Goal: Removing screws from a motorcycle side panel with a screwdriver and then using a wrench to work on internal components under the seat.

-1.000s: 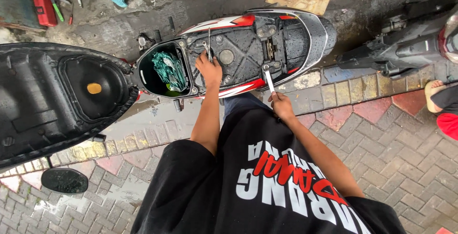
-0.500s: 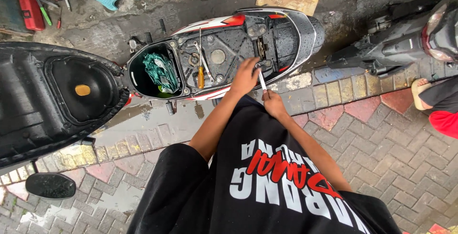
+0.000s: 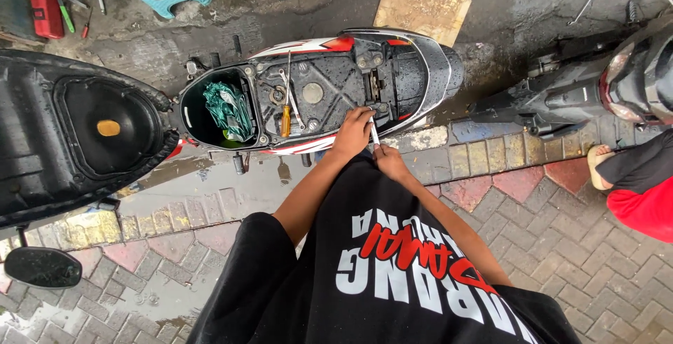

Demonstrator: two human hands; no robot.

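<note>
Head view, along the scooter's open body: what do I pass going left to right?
Raised black seat → green cloth in the storage well → orange-handled screwdriver → left hand → thin metal tool → second scooter.

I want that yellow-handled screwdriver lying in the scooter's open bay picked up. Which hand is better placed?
Left hand: nearer the screwdriver. The right hand, further back, grips a thin metal tool.
</note>
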